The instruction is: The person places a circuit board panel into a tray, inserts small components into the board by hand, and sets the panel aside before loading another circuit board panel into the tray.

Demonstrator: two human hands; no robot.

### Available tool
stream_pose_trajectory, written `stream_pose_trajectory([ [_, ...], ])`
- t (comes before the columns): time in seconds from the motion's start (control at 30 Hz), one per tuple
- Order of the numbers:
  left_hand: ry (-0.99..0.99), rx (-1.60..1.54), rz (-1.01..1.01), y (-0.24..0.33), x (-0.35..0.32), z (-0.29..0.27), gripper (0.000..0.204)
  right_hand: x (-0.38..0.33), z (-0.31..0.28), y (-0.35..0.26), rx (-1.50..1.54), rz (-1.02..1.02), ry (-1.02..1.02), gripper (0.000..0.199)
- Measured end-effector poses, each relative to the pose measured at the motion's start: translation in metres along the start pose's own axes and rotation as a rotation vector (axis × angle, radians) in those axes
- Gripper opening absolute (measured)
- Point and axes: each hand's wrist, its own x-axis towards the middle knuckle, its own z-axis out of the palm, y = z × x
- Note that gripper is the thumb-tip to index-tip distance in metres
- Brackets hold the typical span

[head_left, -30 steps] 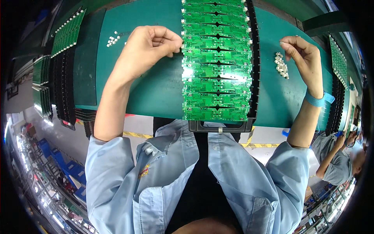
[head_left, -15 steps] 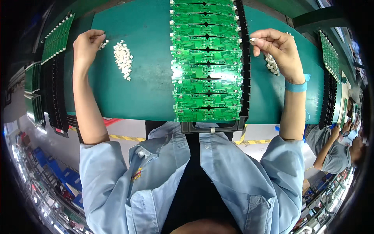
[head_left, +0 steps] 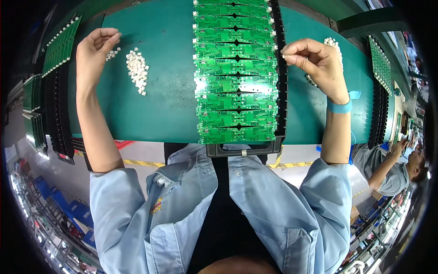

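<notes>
My right hand (head_left: 319, 66) pinches a small white connector (head_left: 284, 56) between thumb and forefinger, at the right edge of a row of green circuit boards (head_left: 237, 71). The boards sit in a black rack (head_left: 283, 91), with white connectors along parts of both sides. To the left, my left hand (head_left: 92, 55) has thumb and fingertips drawn together; anything between them is too small to make out. Close by that hand is a small cluster of white connectors (head_left: 112, 54), and beside it a larger connector pile (head_left: 137, 71). Another pile (head_left: 335, 45) lies partly hidden behind my right hand.
A green mat (head_left: 169, 91) covers the bench. More racked boards stand at the far left (head_left: 63, 45) and far right (head_left: 380, 64). A blue wrist strap (head_left: 340, 107) circles my right wrist. Another person (head_left: 388, 171) is at the right.
My right hand has moved left and slightly nearer, bringing the white connector to the boards' right edge. My left hand has shifted a little away from the connectors. The whole view has slid slightly.
</notes>
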Motion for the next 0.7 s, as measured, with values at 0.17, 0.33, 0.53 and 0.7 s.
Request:
stream_pose_trajectory([
  [0.17, -0.017, -0.112, 0.020, 0.012, -0.007, 0.006, 0.020, -0.001, 0.003, 0.000, -0.087, -0.006, 0.040, 0.013],
  [0.33, -0.075, -0.159, 0.032, 0.019, -0.014, 0.010, 0.021, -0.002, 0.006, -0.001, -0.066, 0.048, 0.064, 0.012],
  [0.53, -0.106, -0.233, 0.056, 0.030, -0.021, 0.019, 0.021, -0.003, 0.011, -0.006, -0.057, 0.121, 0.038, 0.009],
  [0.7, -0.120, -0.266, 0.072, 0.037, -0.026, 0.023, 0.020, -0.004, 0.012, -0.005, -0.200, 0.080, 0.034, 0.007],
])
